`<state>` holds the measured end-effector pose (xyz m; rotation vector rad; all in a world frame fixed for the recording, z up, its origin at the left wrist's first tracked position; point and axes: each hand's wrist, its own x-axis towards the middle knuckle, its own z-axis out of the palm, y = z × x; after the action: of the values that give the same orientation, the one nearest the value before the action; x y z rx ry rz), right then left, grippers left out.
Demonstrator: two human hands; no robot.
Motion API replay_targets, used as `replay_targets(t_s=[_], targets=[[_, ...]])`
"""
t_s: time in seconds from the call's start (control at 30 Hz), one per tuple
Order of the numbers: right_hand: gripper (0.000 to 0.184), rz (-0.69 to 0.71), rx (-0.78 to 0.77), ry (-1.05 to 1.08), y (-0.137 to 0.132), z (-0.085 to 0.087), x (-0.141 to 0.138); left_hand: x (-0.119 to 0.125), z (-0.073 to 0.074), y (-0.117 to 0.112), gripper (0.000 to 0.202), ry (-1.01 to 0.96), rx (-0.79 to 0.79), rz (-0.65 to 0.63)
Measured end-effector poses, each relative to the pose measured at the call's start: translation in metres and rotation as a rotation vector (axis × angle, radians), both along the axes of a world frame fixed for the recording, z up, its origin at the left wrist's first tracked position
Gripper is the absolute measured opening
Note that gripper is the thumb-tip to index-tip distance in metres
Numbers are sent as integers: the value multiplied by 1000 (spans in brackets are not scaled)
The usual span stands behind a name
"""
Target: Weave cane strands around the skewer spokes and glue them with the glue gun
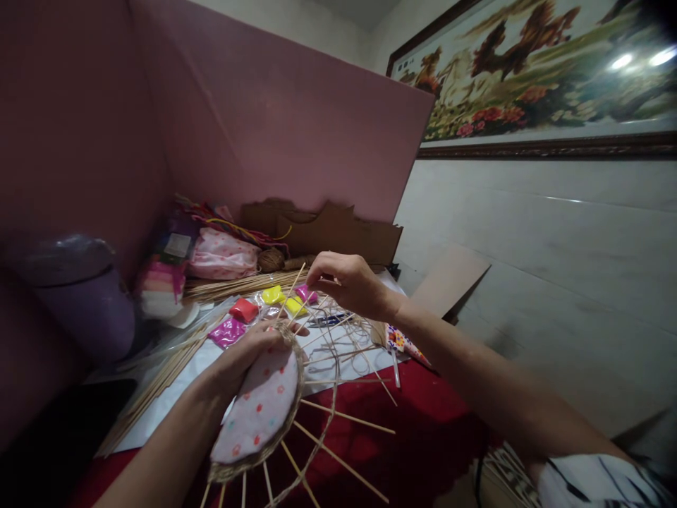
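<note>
My left hand (259, 346) grips the upper edge of a round woven piece (261, 402). White cloth with small red and blue prints covers its face, and braided twine runs around its rim. Thin sticks (349, 421) stand out from the rim like spokes. A length of twine (333, 395) loops loosely across them and rises toward my right hand (338, 279). That hand is raised above the upper sticks, its thumb and fingertips pinched together near a stick's end. Whether they hold the twine or a stick is too small to tell.
Red (244, 310), magenta and yellow packets lie on white paper over a red tabletop (391, 430). Behind are bundled sticks (222, 288), a twine ball (271, 259), printed cloth (225, 254) and cardboard (338, 236). A lilac bin (89, 310) stands left; scissors (331, 321) lie beyond the sticks.
</note>
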<state>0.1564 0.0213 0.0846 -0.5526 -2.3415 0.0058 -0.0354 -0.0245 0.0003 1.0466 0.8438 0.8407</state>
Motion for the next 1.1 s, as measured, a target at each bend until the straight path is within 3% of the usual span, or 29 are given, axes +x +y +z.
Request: replay_targets(t_s=[0.8, 1.1], targets=[[8, -54, 38, 22, 13, 7, -6, 5, 4, -1, 33, 37, -32, -15], [12, -202, -18, -27, 23, 0, 9, 3, 0, 1, 33, -6, -62, -31]])
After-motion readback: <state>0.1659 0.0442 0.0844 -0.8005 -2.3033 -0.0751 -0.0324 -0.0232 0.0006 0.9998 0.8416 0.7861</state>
